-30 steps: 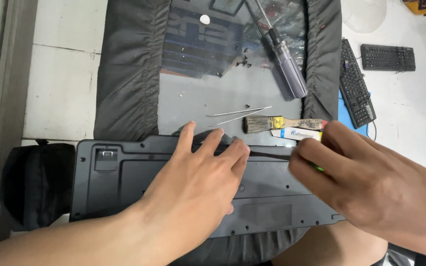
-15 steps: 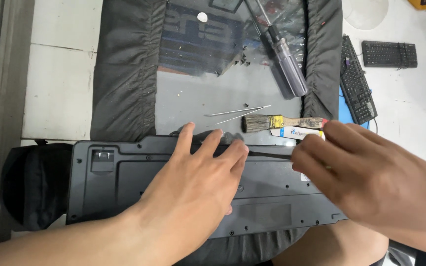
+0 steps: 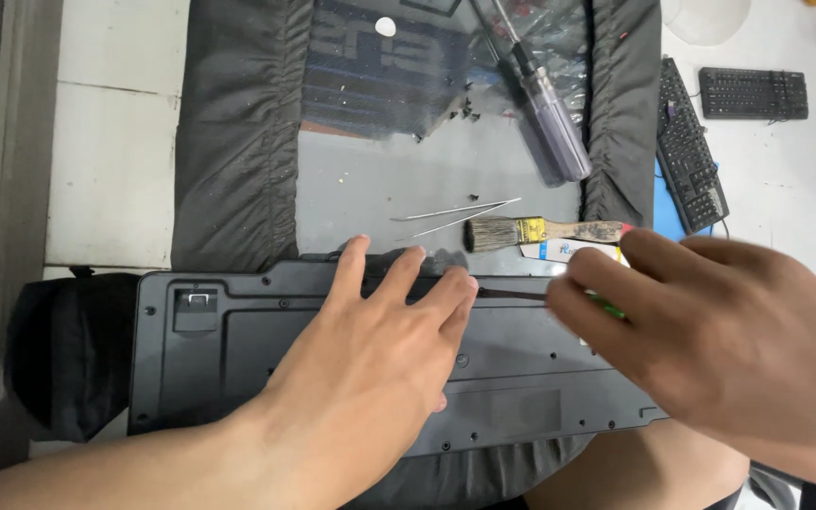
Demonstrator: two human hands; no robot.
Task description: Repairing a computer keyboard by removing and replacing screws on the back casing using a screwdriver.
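A black keyboard (image 3: 332, 368) lies face down across the bench edge, its screwed back panel upward. The left hand (image 3: 370, 368) presses flat, fingers spread, pinning it. The right hand (image 3: 710, 340) pinches a thin green-handled tool (image 3: 606, 304) against the rear. The plastic shell looks light, stiff, best steadied by its edges.

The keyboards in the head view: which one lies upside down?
The large black keyboard under the left hand shows its flat underside; the two keyboards at upper right show keys.
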